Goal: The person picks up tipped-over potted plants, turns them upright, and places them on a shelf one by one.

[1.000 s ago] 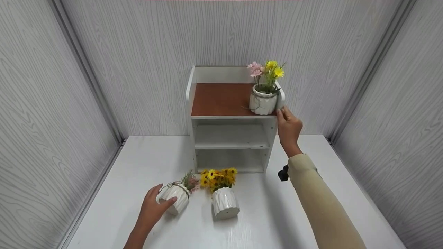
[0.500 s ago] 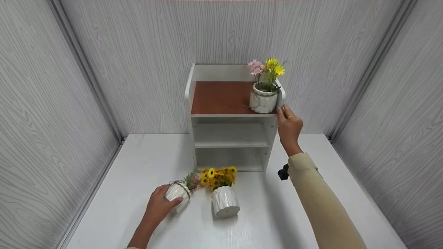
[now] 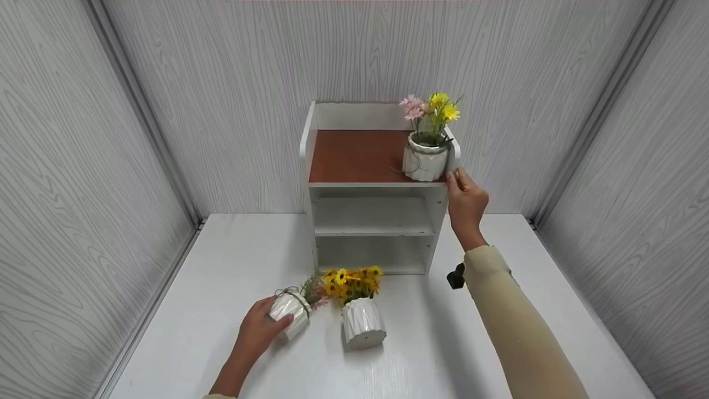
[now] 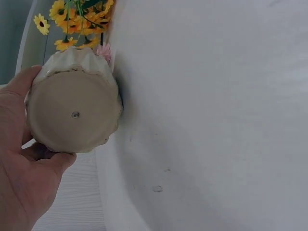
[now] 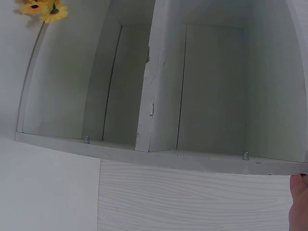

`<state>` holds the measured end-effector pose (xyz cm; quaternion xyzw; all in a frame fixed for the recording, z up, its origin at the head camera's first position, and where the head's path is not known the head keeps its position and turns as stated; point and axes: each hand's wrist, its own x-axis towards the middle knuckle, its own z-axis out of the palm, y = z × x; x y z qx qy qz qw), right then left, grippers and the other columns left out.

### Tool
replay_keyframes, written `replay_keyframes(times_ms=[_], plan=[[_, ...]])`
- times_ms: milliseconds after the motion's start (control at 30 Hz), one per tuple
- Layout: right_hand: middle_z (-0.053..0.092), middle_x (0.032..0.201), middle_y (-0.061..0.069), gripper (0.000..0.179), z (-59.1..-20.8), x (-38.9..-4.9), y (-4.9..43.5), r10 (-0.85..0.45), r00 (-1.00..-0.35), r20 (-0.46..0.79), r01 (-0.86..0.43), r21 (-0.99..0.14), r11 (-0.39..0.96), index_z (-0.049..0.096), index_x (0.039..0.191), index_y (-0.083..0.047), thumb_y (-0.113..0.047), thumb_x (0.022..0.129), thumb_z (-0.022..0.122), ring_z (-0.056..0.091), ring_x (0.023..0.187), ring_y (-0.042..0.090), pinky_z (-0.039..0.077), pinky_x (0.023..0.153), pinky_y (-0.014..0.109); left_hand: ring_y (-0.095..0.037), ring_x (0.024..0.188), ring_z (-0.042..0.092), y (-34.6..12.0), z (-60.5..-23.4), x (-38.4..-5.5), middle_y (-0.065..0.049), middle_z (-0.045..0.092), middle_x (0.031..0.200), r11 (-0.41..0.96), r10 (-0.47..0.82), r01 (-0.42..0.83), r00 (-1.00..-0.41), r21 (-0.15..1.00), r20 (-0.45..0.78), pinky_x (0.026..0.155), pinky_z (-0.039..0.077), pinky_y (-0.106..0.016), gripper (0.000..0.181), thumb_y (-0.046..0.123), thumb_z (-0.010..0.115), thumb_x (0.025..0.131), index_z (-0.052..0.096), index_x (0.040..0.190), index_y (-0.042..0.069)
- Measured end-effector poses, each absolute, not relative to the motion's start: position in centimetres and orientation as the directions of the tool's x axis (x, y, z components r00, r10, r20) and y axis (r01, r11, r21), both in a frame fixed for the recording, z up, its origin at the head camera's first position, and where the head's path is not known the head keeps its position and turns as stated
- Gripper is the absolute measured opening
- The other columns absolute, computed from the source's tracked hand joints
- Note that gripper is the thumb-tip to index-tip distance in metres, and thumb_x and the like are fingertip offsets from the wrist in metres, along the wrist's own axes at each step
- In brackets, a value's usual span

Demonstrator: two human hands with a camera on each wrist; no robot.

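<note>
In the head view, my left hand (image 3: 258,330) grips a white ribbed flowerpot (image 3: 291,315) tipped on its side, twine round its rim and pink flowers pointing away from me. The left wrist view shows thumb and fingers spread round that pot, its beige base (image 4: 72,108) facing the camera. Whether it touches the table, I cannot tell. My right hand (image 3: 467,199) pinches the right side panel of a small white shelf unit (image 3: 374,233) just below its brown top. Only a bit of that hand (image 5: 298,202) appears at the right wrist view's edge.
A second white pot (image 3: 363,321) with orange-yellow flowers (image 3: 352,281) lies on its side right of the held one. An upright pot (image 3: 425,160) with pink and yellow flowers stands at the shelf top's right end. Grey wood-grain walls (image 3: 255,111) enclose the white table (image 3: 243,249).
My left hand has moved slightly right and closed further round the pot, shifting it a little to the right. My right hand keeps its place on the shelf's side.
</note>
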<state>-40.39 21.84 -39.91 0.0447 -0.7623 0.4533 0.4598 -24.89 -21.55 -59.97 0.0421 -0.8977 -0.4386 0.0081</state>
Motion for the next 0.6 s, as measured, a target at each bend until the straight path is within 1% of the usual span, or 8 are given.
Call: replay_keyframes(times_ms=[167, 333, 400, 533, 600], plan=[[0.058, 0.069, 0.001, 0.025, -40.0, -40.4, 21.9, 0.352, -0.572, 0.741, -0.478, -0.649, 0.592, 0.061, 0.079, -0.003, -0.017, 0.098, 0.067, 0.045, 0.061, 0.007, 0.032, 0.054, 0.015, -0.042, 0.144, 0.039, -22.0, -60.7, -24.5, -0.019, 0.046, 0.151, 0.538, -0.122, -0.095, -0.992, 0.837, -0.035, 0.117, 0.032, -0.058, 0.088, 0.058, 0.075, 0.084, 0.048, 0.149, 0.006], [0.055, 0.069, 0.0, 0.029, -40.0, -40.3, 21.9, 0.355, -0.566, 0.744, -0.47, -0.645, 0.603, 0.057, 0.076, -0.004, -0.019, 0.098, 0.067, 0.043, 0.061, 0.008, 0.031, 0.055, 0.017, -0.041, 0.144, 0.039, -22.3, -61.2, -24.1, -0.019, 0.046, 0.151, 0.493, -0.147, -0.081, -0.989, 0.866, -0.008, 0.117, 0.033, -0.057, 0.087, 0.056, 0.075, 0.085, 0.047, 0.15, 0.005], [0.054, 0.068, 0.0, 0.03, -40.1, -40.3, 21.8, 0.354, -0.567, 0.744, -0.47, -0.645, 0.602, 0.056, 0.075, -0.004, -0.019, 0.099, 0.067, 0.042, 0.061, 0.009, 0.029, 0.054, 0.018, -0.041, 0.144, 0.038, -22.4, -61.2, -24.0, -0.018, 0.046, 0.152, 0.491, -0.156, -0.087, -0.988, 0.867, -0.01, 0.118, 0.033, -0.057, 0.087, 0.057, 0.074, 0.085, 0.047, 0.15, 0.006], [0.058, 0.069, 0.001, 0.026, -40.0, -40.3, 21.8, 0.351, -0.566, 0.746, -0.472, -0.643, 0.603, 0.06, 0.077, -0.004, -0.018, 0.099, 0.067, 0.043, 0.06, 0.009, 0.03, 0.054, 0.017, -0.042, 0.145, 0.037, -22.4, -61.1, -23.7, -0.019, 0.045, 0.153, 0.513, -0.163, -0.102, -0.986, 0.852, -0.02, 0.118, 0.031, -0.057, 0.088, 0.059, 0.073, 0.085, 0.046, 0.15, 0.006], [0.056, 0.067, 0.002, 0.027, -39.9, -40.3, 21.8, 0.35, -0.563, 0.749, -0.475, -0.639, 0.605, 0.06, 0.077, -0.004, -0.018, 0.099, 0.066, 0.041, 0.059, 0.009, 0.029, 0.053, 0.018, -0.043, 0.145, 0.036, -22.4, -61.0, -23.6, -0.019, 0.044, 0.153, 0.532, -0.164, -0.102, -0.986, 0.841, -0.016, 0.118, 0.03, -0.058, 0.09, 0.061, 0.072, 0.085, 0.045, 0.15, 0.006]])
